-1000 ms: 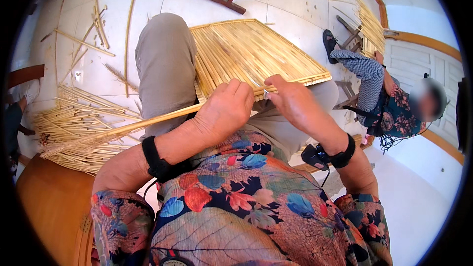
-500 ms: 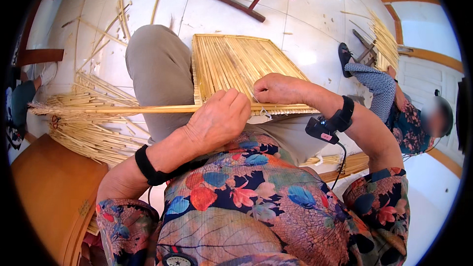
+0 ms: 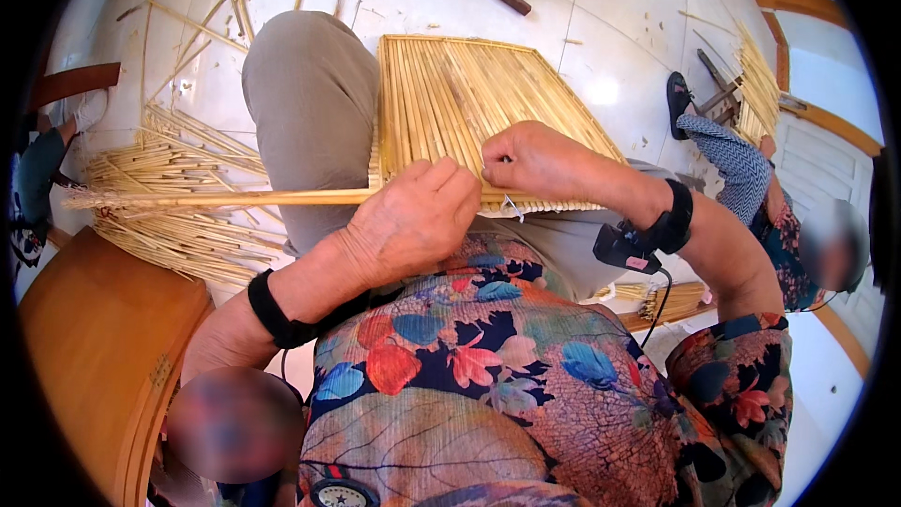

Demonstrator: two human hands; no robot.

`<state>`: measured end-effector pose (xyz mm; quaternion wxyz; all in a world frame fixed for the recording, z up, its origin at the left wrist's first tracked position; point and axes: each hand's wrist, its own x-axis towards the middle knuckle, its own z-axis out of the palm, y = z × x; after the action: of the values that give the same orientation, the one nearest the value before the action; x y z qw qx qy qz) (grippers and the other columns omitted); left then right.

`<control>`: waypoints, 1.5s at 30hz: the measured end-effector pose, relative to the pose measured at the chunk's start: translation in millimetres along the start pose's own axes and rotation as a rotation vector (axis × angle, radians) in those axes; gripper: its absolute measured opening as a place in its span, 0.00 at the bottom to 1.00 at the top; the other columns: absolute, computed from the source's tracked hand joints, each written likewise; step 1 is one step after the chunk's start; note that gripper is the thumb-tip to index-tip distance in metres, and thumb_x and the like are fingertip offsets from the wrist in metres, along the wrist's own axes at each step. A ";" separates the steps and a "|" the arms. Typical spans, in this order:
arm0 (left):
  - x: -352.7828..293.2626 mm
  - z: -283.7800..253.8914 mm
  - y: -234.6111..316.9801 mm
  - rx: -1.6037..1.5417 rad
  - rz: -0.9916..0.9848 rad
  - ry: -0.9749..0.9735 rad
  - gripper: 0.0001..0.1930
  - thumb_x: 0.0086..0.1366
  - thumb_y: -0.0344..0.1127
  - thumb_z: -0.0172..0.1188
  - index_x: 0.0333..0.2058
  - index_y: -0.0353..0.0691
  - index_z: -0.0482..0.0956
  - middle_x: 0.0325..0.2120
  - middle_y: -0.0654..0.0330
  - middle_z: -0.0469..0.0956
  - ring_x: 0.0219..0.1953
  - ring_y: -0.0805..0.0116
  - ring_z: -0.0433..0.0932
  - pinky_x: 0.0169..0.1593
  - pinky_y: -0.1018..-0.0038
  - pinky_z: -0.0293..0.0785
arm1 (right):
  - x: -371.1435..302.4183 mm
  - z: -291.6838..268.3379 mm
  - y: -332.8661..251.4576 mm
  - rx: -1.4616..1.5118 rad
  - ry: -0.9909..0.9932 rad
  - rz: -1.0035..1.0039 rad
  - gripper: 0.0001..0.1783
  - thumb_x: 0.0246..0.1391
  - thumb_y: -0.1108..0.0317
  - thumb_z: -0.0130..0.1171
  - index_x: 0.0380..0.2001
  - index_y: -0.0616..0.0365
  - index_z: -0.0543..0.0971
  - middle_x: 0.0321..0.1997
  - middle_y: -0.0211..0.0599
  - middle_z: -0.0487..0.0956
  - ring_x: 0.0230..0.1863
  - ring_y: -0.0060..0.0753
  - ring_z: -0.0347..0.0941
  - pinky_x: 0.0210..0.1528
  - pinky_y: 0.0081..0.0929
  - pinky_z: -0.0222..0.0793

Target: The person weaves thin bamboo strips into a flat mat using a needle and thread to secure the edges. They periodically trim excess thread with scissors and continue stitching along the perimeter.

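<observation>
The left hand clamps long stalks at the near edge of the stalk panel, across the person's legs; just beside, the right hand curls, its hold unclear; loose stalks lie at left

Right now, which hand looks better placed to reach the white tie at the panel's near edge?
Probably the right hand: curled shut, it sits just above the white tie. The left hand seems occupied, closed over the long stalks along the reed panel.
</observation>
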<state>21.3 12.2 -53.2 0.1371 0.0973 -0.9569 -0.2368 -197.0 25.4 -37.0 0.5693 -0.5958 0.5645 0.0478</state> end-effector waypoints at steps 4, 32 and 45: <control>0.3 2.2 -2.7 -0.013 -0.002 0.053 0.08 0.48 0.33 0.55 0.28 0.37 0.74 0.28 0.59 0.68 0.34 0.63 0.71 0.36 0.71 0.69 | 19.5 3.4 3.6 0.018 0.050 0.000 0.10 0.50 0.67 0.57 0.22 0.63 0.77 0.17 0.43 0.71 0.21 0.27 0.63 0.28 0.29 0.64; 1.6 3.7 -7.9 -0.060 -0.022 0.076 0.14 0.49 0.31 0.55 0.36 0.33 0.75 0.28 0.57 0.68 0.33 0.60 0.71 0.35 0.68 0.72 | 27.3 -7.1 12.0 0.780 0.246 0.190 0.15 0.64 0.59 0.52 0.34 0.61 0.74 0.30 0.35 0.76 0.31 0.31 0.80 0.32 0.29 0.80; 9.6 4.0 -4.7 -0.063 -0.116 0.038 0.08 0.49 0.33 0.55 0.30 0.39 0.74 0.28 0.59 0.68 0.34 0.63 0.71 0.37 0.68 0.69 | 28.5 -1.0 1.1 1.063 0.171 0.293 0.09 0.65 0.68 0.50 0.34 0.62 0.74 0.23 0.24 0.65 0.16 0.13 0.52 0.16 0.15 0.49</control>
<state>11.6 7.4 -56.8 0.1442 0.1526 -0.9390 -0.2725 -188.1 7.2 -57.3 0.7310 -0.1436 0.6321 -0.2135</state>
